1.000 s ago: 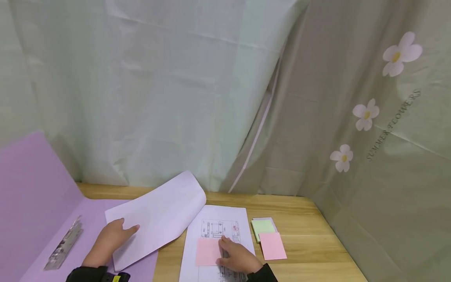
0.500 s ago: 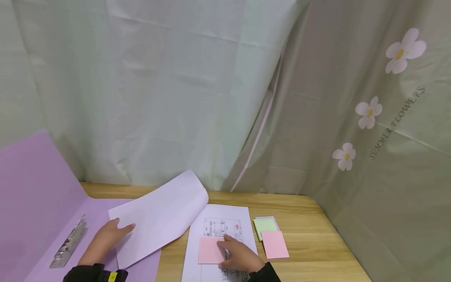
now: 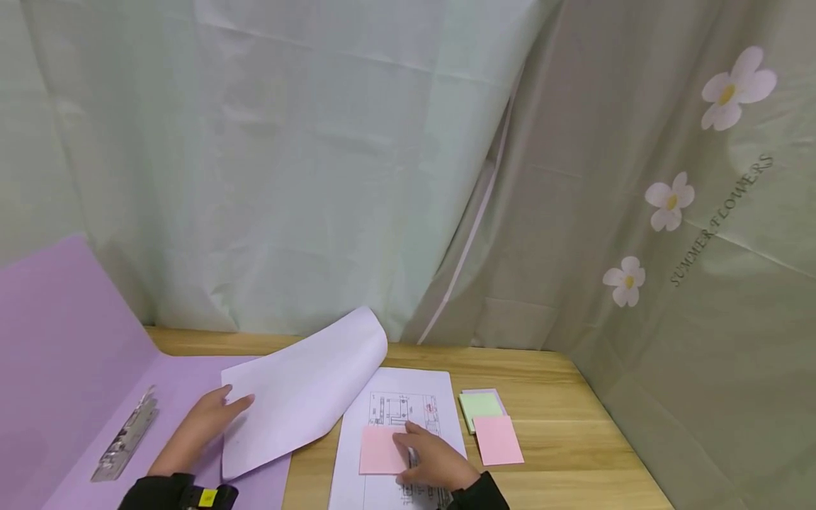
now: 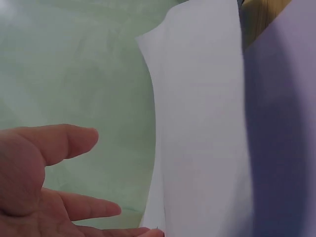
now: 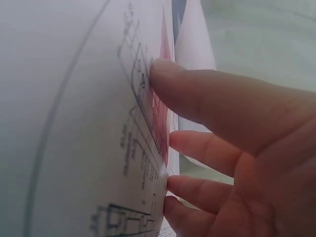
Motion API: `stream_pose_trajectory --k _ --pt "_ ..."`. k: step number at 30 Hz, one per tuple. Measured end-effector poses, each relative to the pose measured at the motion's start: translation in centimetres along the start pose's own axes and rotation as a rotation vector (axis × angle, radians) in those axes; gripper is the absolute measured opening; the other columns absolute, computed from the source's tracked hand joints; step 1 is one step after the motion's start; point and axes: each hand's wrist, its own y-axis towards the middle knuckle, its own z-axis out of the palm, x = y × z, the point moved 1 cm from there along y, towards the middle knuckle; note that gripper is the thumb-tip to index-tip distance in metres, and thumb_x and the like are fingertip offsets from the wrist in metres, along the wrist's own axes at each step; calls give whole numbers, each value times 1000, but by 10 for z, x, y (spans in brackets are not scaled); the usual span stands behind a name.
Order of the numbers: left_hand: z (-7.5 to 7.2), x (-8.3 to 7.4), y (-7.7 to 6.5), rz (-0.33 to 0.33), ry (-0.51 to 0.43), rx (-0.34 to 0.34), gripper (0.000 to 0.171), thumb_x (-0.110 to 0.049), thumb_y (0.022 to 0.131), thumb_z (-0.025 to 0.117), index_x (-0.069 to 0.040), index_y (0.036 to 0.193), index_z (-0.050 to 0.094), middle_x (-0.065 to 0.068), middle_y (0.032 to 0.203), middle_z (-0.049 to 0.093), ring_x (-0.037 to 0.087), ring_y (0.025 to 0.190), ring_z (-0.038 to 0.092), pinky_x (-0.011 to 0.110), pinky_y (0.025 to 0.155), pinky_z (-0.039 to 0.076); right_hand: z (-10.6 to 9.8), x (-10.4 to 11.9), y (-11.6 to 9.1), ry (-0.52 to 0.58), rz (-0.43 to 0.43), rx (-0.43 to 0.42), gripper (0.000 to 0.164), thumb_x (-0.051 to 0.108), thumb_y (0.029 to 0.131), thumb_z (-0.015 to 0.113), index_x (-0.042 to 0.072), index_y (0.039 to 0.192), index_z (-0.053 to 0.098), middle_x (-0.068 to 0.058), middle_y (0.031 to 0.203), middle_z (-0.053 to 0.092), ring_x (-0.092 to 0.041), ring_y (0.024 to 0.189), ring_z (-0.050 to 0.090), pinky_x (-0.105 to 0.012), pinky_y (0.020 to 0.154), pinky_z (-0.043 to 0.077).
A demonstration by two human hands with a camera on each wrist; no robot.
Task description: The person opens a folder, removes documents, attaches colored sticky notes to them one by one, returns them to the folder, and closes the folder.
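A white sheet (image 3: 306, 397) is turned back to the left, curling at its right end and lying partly over the open purple folder (image 3: 185, 368). My left hand (image 3: 204, 428) is at the sheet's left edge; in the left wrist view its thumb and fingers are spread, with a fingertip right at the sheet's lower edge. Under the curl lies a page with a printed technical drawing (image 3: 421, 388), bearing a pink sticky note (image 3: 379, 450). My right hand (image 3: 436, 457) rests its fingertips on that page, thumb and fingers spread along the note's right edge.
A metal lever-arch clip (image 3: 126, 439) is fixed inside the folder, whose cover stands up at the left. Right of the page, a pink sticky pad (image 3: 499, 440) overlaps a green one (image 3: 479, 405). A curtain (image 3: 319, 177) hangs behind the wooden table (image 3: 574, 425).
My left hand has shifted right, and the turned-back sheet has slid right with it, its curl moving the same way. The right hand stays by the pink note.
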Motion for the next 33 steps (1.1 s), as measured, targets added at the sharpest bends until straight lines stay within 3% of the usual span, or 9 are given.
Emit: stream_pose_trajectory --k 5,9,13,18,28,33 --pt "10 -7 -1 37 -158 41 87 -46 90 43 21 132 6 46 130 11 54 122 17 56 98 29 -1 -2 0 45 -16 -29 61 23 70 74 12 126 50 -10 133 46 -25 125 40 -39 101 35" --pt "20 -10 1 90 -244 63 77 -35 92 43 22 131 8 45 131 13 53 122 23 51 94 38 -7 -5 -2 159 -13 -83 61 22 76 69 6 130 44 -11 131 48 -30 121 43 -43 98 37" --pt "30 -14 1 114 -252 81 75 -34 92 44 21 131 12 43 132 18 51 119 31 49 91 41 -19 -13 -5 292 18 -146 60 21 80 65 2 132 41 -19 133 43 -39 117 45 -50 92 40" --pt "38 -21 -3 133 -264 103 74 -34 92 45 20 132 15 40 134 18 50 121 30 52 95 36 -33 -26 -11 397 78 -214 59 20 83 62 2 134 37 -25 135 37 -49 114 42 -54 85 43" --pt "51 -34 -8 159 -261 110 67 -29 92 46 16 133 18 40 131 26 48 113 42 49 88 43 -47 -44 -17 446 139 -293 58 21 87 57 -3 134 34 -31 134 34 -47 114 43 -47 85 46" --pt "59 -37 -9 188 -292 127 63 -24 91 47 15 133 21 38 125 38 46 109 47 49 85 44 -50 -50 -18 423 194 -354 53 20 87 56 -4 131 38 -31 125 44 -44 110 48 -46 81 47"
